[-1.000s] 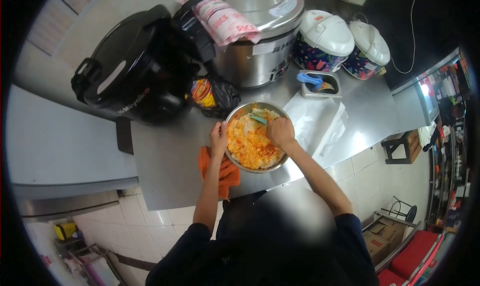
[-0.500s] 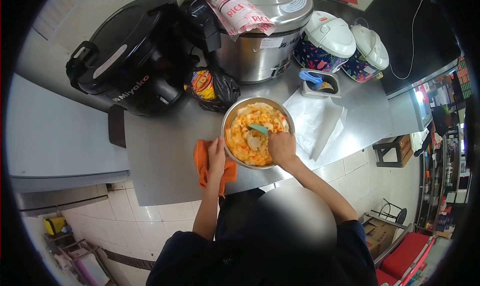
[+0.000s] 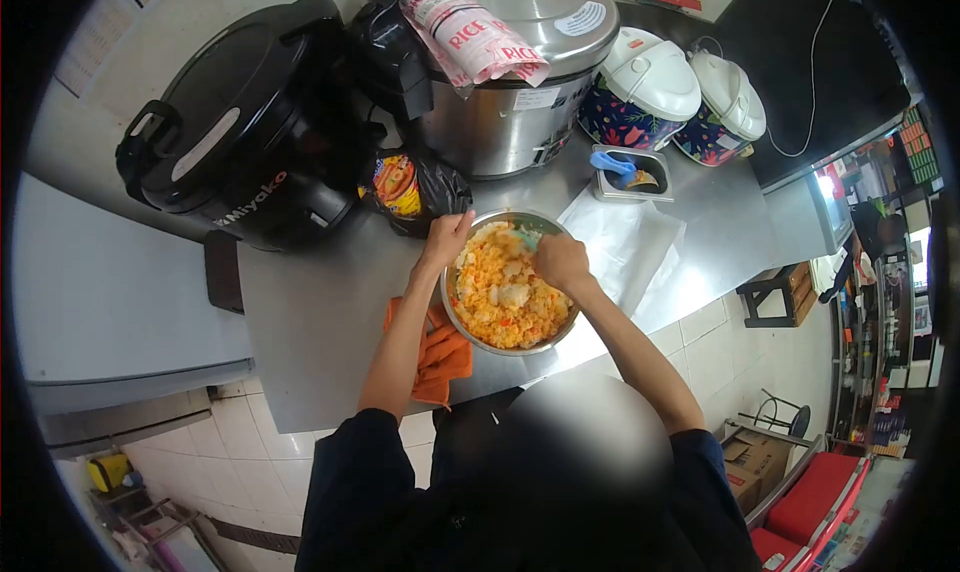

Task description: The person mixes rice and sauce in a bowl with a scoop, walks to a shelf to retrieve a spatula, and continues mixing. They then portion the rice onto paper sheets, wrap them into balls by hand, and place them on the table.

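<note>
A round steel bowl (image 3: 515, 351) stands on the metal table, filled with loose rice (image 3: 505, 297) mixed with orange and yellow bits and some whiter clumps. At the bowl's upper left rim, my left hand (image 3: 446, 240) is closed on the edge. Over the right side of the bowl, my right hand (image 3: 562, 262) grips a green rice paddle (image 3: 527, 239), whose blade is in the rice near the far side and blurred by motion. An orange cloth (image 3: 440, 362) lies left of the bowl, partly under my left forearm.
Behind the bowl are a black plastic bag (image 3: 445, 194), a black Miyako rice cooker (image 3: 240, 122) and a large steel cooker (image 3: 470, 132). White paper (image 3: 625, 237) lies to the right, below a small metal tray (image 3: 650, 187) holding a blue-handled utensil. Two flowered cookers (image 3: 640, 92) stand farther back.
My left hand has moved up along the bowl's rim from lower left to upper left. The paddle has shifted toward the far side, and the rice is turned over.
</note>
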A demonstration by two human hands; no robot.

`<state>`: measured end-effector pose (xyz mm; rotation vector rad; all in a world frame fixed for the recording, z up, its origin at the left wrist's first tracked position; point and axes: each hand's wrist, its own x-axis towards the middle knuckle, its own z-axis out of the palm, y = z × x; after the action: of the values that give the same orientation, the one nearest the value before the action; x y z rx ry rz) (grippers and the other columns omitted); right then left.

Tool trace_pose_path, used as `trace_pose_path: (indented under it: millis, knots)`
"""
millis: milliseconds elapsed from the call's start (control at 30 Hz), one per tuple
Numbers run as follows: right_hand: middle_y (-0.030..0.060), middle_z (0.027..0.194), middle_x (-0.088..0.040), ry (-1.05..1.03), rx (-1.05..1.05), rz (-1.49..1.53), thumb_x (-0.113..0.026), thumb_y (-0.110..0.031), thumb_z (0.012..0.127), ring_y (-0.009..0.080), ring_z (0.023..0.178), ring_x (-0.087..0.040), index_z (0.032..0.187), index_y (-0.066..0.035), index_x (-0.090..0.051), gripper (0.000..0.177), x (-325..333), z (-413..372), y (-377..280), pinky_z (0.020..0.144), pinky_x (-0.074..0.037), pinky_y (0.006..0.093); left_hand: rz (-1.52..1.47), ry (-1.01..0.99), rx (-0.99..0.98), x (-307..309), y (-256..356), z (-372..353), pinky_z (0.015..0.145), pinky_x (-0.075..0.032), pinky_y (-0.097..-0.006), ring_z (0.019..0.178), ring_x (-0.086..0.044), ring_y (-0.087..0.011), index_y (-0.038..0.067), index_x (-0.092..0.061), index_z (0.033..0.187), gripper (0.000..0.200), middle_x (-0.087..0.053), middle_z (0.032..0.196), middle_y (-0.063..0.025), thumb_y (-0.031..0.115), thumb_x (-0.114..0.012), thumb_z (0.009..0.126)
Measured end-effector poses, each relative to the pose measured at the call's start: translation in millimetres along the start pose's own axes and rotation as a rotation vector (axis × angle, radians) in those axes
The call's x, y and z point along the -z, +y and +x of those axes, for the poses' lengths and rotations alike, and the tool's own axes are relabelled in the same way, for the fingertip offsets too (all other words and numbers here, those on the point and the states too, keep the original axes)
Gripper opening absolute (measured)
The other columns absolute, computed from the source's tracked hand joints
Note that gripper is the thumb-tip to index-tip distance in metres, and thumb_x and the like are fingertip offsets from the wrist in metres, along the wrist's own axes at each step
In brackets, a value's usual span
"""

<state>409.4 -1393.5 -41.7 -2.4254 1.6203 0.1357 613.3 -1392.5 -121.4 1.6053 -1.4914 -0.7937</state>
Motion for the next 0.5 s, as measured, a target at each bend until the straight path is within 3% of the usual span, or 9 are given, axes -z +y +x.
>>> trace_pose_path:
  millis: [33, 100, 167, 233, 333, 400, 433, 500]
  knots:
    - [0.0158, 0.071, -0.062, -0.042, 0.053, -0.026, -0.051, -0.012, 0.075, 0.0276, 0.069, -0.063, 0.072, -0.004, -0.064, 0.016, -6, 8, -3, 0.061, -0.050, 0.0366, 0.000, 0.003, -0.001, -1, -3, 1, 0.047, -0.034, -0.0380, 0.046, -0.039, -0.0347, -0.006, -0.047, 0.063, 0.045, -0.040, 0.055, -0.0240, 0.031, -0.048, 0.088]
    - [0.0153, 0.070, -0.062, -0.113, 0.095, -0.066, -0.051, -0.013, 0.076, 0.0263, 0.070, -0.063, 0.074, -0.004, -0.064, 0.015, 4, 5, -23, 0.062, -0.050, 0.0352, 0.009, 0.006, 0.021, -3, -10, 1, 0.046, -0.033, -0.0348, 0.047, -0.032, -0.0147, -0.006, -0.047, 0.063, 0.049, -0.034, 0.050, -0.0149, 0.036, -0.046, 0.089]
    - [0.0119, 0.070, -0.062, -0.154, 0.304, -0.238, -0.051, -0.014, 0.076, 0.0236, 0.066, -0.063, 0.076, -0.003, -0.063, 0.016, 7, -21, -41, 0.059, -0.050, 0.0330, -0.023, 0.019, 0.040, -4, -7, 0, 0.046, -0.032, -0.0345, 0.047, -0.032, -0.0136, -0.006, -0.047, 0.062, 0.049, -0.033, 0.050, -0.0138, 0.036, -0.047, 0.088]
    - [0.0109, 0.071, -0.061, 0.054, 0.352, -0.137, -0.051, -0.013, 0.076, 0.0217, 0.059, -0.062, 0.089, 0.002, -0.060, 0.021, 6, -56, -49, 0.053, -0.049, 0.0317, -0.053, 0.027, 0.050, -6, -6, 0, 0.045, -0.032, -0.0341, 0.047, -0.031, -0.0125, -0.005, -0.047, 0.062, 0.050, -0.033, 0.049, -0.0127, 0.037, -0.048, 0.088]
    - [0.0124, 0.072, -0.058, -0.003, 0.284, -0.159, -0.052, -0.011, 0.075, 0.0210, 0.056, -0.061, 0.102, 0.006, -0.053, 0.032, 20, -102, -49, 0.048, -0.047, 0.0318, -0.015, 0.050, 0.056, -9, -9, -2, 0.045, -0.031, -0.0335, 0.047, -0.031, -0.0109, -0.005, -0.047, 0.060, 0.050, -0.032, 0.048, -0.0103, 0.037, -0.048, 0.087]
    - [0.0129, 0.072, -0.058, -0.012, 0.221, -0.179, -0.052, -0.010, 0.074, 0.0211, 0.056, -0.061, 0.105, 0.007, -0.050, 0.035, 32, -118, -48, 0.047, -0.047, 0.0318, -0.074, 0.038, 0.092, -5, 0, -6, 0.046, -0.034, -0.0367, 0.042, -0.035, -0.0186, -0.006, -0.051, 0.063, 0.049, -0.039, 0.050, -0.0199, 0.037, -0.049, 0.087]
    - [0.0133, 0.071, -0.058, -0.014, 0.162, -0.198, -0.052, -0.009, 0.074, 0.0213, 0.056, -0.061, 0.109, 0.007, -0.048, 0.039, 37, -123, -46, 0.046, -0.047, 0.0319, -0.078, 0.038, 0.096, -5, 2, -7, 0.046, -0.034, -0.0367, 0.042, -0.035, -0.0186, -0.006, -0.051, 0.063, 0.049, -0.039, 0.050, -0.0199, 0.037, -0.049, 0.087]
    - [0.0114, 0.067, -0.058, 0.060, 0.165, -0.178, -0.051, -0.009, 0.075, 0.0215, 0.053, -0.060, 0.103, 0.006, -0.050, 0.032, 48, -122, -38, 0.044, -0.046, 0.0325, -0.071, 0.056, 0.103, -6, 0, -7, 0.046, -0.035, -0.0359, 0.043, -0.034, -0.0164, -0.007, -0.051, 0.064, 0.049, -0.039, 0.050, -0.0197, 0.037, -0.049, 0.087]
